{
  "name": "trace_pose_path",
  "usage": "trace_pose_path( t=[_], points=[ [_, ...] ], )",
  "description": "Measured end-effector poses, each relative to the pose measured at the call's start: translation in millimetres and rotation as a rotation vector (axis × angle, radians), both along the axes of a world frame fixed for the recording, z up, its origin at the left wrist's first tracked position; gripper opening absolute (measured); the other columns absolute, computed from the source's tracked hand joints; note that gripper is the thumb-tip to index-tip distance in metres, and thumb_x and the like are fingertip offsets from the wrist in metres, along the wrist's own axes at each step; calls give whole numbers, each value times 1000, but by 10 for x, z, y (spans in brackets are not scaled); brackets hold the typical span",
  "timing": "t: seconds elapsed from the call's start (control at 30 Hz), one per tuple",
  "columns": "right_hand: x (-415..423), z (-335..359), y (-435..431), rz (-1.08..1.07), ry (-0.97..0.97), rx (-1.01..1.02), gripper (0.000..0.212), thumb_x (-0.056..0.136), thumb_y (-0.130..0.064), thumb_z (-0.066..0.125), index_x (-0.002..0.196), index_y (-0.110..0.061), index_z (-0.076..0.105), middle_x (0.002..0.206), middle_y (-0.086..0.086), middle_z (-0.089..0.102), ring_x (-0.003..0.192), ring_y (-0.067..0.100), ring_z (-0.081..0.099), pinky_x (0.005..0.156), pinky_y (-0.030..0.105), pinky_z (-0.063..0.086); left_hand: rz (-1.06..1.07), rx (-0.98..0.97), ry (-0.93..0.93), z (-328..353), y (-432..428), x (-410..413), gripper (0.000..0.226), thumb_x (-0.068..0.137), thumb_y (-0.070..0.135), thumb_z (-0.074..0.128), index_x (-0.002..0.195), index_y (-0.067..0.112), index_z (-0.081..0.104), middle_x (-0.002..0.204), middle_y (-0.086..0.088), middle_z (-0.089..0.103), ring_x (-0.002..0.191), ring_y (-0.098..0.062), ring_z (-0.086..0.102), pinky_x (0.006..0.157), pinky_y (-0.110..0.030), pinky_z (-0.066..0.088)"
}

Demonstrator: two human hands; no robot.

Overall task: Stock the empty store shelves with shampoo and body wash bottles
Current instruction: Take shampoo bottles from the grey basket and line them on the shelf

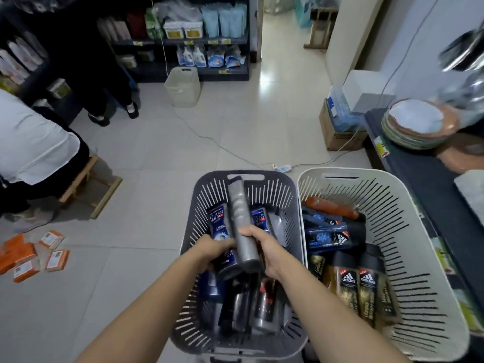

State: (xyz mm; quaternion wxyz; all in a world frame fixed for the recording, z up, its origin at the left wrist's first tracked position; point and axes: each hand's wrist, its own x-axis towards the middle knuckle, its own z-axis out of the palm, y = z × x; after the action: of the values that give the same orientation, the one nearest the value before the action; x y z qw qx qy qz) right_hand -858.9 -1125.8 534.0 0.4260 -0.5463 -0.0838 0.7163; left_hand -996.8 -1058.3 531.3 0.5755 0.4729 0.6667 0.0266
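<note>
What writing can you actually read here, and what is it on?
"CLEAR": blue bottle in the grey basket.
"adidas": three dark bottles in the white basket.
"NEW": red tags on two of them.
Shelf price tags, orange packets' labels: too blurred.
Grey bottle in right hand, dark bottle in left hand: unreadable.

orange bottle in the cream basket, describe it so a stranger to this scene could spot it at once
On the tiled floor before the person, find the cream basket, right of the dark grey basket. At its far end the orange bottle lies on its side atop the pile. Its neighbours are all dark adidas bottles.
</note>
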Motion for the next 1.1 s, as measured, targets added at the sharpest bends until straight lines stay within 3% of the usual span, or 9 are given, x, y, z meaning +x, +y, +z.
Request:
trace_pose_path(
  t=[0.13,0.27,0.33,0.43,0.57,0.67,0.87,0.97,1.1],
  points=[
    [-41,286,-155,-154,-215,133,115,30,-42,94,133,-16,49,135,13,56,122,30,54,103,51,45,-58,100,-160,325,-11,-124,42,73,24,84,94,9,51,90,-7,65,73,-17,65,49,-24,50],
    [-191,755,-521,-279,-411,186,134,27,-42,94,146,-17,36,144,2,49,132,25,46,113,48,32,-200,311,-297,675,-63,-232,50,64,25,91,97,15,55,95,-5,69,78,-15,68,62,-25,53],
    [-269,985,-746,-404,-505,180,133,32,-33,93,149,-14,31,145,2,44,133,23,44,112,42,33,-303,386,-353,882,-142,-271,52,64,28,91,98,18,52,95,-2,68,80,-14,67,66,-26,53],
    [-383,1262,-1153,-599,-684,162,129,23,-46,96,137,-14,45,137,2,55,120,23,57,105,45,44,-460,507,-437,1191,-346,-226,52,69,30,88,105,18,51,95,3,66,79,-7,64,59,-16,47],
    [-503,1586,-1942,-853,-948,98,75,47,-24,95,111,-13,57,103,5,70,86,17,69,77,35,58,-643,618,-571,1598,-908,17,56,72,29,86,108,21,45,95,12,59,81,1,57,63,-16,45],
    [-603,1798,-2623,-1011,-1077,97,60,64,-7,88,108,-16,50,95,-1,67,77,4,65,64,16,50,-772,668,-687,1752,-1508,233,57,69,29,87,110,21,48,99,10,63,88,-8,65,69,-22,49],
    [-895,2088,-4192,-1351,-1366,-22,55,65,-13,87,96,-31,45,93,-13,64,75,-6,63,63,10,47,-1084,673,-850,1921,-3133,490,61,65,30,89,110,20,48,101,8,65,89,-9,66,75,-27,55],
    [-1147,2201,-5122,-1470,-1492,-122,58,64,-12,87,104,-26,47,93,-16,62,76,-13,62,61,5,47,-1266,609,-920,1978,-4094,474,58,67,28,88,108,19,47,99,11,64,87,-4,64,64,-9,46],
    [-1477,2275,-6378,-1557,-1561,-239,67,64,-13,87,113,-23,43,99,-16,60,80,-16,60,63,3,46,-1405,531,-1019,1989,-5391,328,60,66,29,87,109,23,46,102,11,65,87,2,64,72,-17,52]
  ],
)
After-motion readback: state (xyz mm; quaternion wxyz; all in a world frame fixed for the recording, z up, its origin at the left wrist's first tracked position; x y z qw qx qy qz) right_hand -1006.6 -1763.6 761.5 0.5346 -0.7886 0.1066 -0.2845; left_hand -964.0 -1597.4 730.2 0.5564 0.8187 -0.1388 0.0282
